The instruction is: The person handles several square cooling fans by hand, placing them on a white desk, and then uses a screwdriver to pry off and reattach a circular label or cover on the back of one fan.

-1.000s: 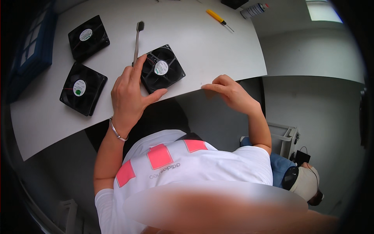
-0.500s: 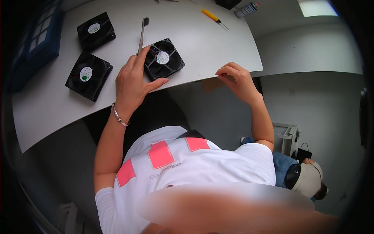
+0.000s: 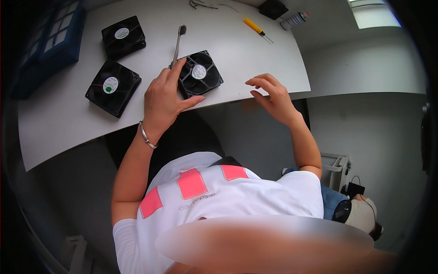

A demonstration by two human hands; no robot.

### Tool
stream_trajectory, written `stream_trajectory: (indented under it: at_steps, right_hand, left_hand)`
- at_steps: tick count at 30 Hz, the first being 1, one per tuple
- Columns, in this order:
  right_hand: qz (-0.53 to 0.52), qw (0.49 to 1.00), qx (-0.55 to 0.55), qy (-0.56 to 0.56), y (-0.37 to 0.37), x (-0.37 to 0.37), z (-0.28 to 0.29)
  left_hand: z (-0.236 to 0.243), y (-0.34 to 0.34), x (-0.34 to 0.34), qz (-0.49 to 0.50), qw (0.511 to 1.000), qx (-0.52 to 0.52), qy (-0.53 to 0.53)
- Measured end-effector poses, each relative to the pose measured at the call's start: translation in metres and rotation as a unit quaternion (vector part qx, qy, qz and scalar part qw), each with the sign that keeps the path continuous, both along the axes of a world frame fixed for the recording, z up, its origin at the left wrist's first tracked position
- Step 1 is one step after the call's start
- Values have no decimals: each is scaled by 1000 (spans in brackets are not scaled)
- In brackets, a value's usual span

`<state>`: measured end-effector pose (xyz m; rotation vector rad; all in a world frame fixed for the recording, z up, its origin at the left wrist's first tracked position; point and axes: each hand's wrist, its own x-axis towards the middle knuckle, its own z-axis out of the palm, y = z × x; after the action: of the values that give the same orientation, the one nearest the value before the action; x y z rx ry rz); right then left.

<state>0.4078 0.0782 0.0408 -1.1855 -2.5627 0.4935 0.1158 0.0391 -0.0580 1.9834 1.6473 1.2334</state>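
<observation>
A black square cooling fan (image 3: 199, 72) with a round white label lies flat near the front edge of the table. My left hand (image 3: 165, 93) grips its left side, the thumb along the near edge and the index finger at the far left corner. A toothbrush (image 3: 178, 43) lies just beyond that hand, its dark bristles pointing away; its near end is hidden behind my fingers. Over the table edge to the right of the fan, my right hand (image 3: 273, 97) hovers with thumb and fingers apart, holding nothing.
Two more black fans, one far (image 3: 123, 37) and one nearer (image 3: 113, 88), lie at the left beside a blue bin (image 3: 59, 50). Far right are a yellow-handled screwdriver (image 3: 253, 26), a spray can (image 3: 293, 21), a black square part (image 3: 273, 8) and dark wires (image 3: 200, 4). Another person (image 3: 351, 208) is behind right.
My right hand's fingers, closed together before, have parted, and the hand has come slightly nearer the fan. My left hand stays at the fan. The whole view has shifted a little.
</observation>
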Motion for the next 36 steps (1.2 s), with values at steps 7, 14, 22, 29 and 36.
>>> stream_trajectory:
  at_steps: [7, 14, 22, 29, 36]
  right_hand:
    - [163, 980, 107, 43, 42, -85, -8]
    - [286, 944, 163, -8, 70, -104, -24]
    - [223, 956, 159, 107, 63, -92, -49]
    - [217, 952, 144, 161, 62, -87, -59]
    - [209, 944, 160, 199, 58, -83, -72]
  left_hand:
    - [12, -5, -1, -9, 997, -70, -4]
    - [7, -4, -1, -7, 999, -45, -20]
    - [10, -4, -3, -8, 999, -47, -7]
    - [10, -3, -4, -11, 999, -41, 10]
    - [13, 0, -3, -13, 999, -46, 8]
